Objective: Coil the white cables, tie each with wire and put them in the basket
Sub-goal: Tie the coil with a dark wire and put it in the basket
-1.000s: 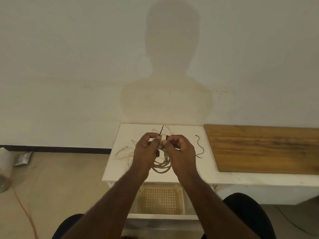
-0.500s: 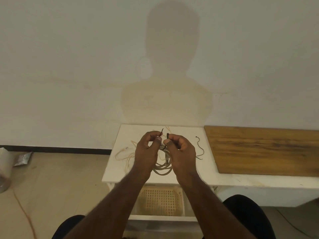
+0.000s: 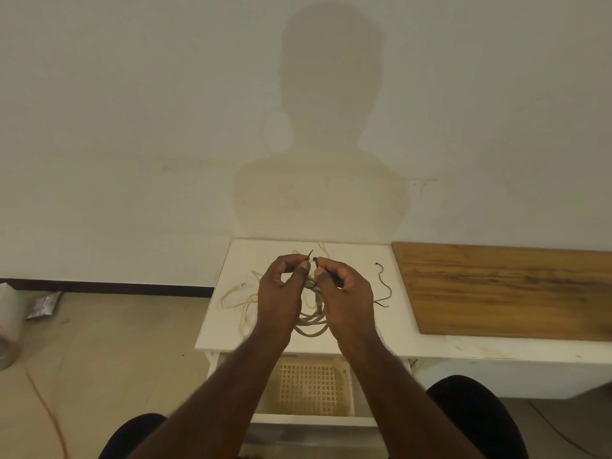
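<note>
Above the white table (image 3: 231,260) my left hand (image 3: 281,293) and my right hand (image 3: 344,293) are held close together. Each pinches one end of a dark tie wire (image 3: 314,260) that wraps a coiled white cable (image 3: 311,323). The coil hangs below and between the hands, partly hidden by them. A second white cable (image 3: 236,294) lies loose on the table to the left. Another dark wire (image 3: 385,286) lies on the table to the right. A cream lattice basket (image 3: 308,389) sits on the shelf under the table.
A wooden board (image 3: 510,289) lies on the low white bench to the right. The wall stands right behind the table. On the floor at left are a white bag (image 3: 10,323), a silver packet (image 3: 43,304) and an orange cord (image 3: 43,405). My knees frame the basket.
The wire ends shifted a little between my fingertips and the left end now stands lower. Both hands stayed in place over the table.
</note>
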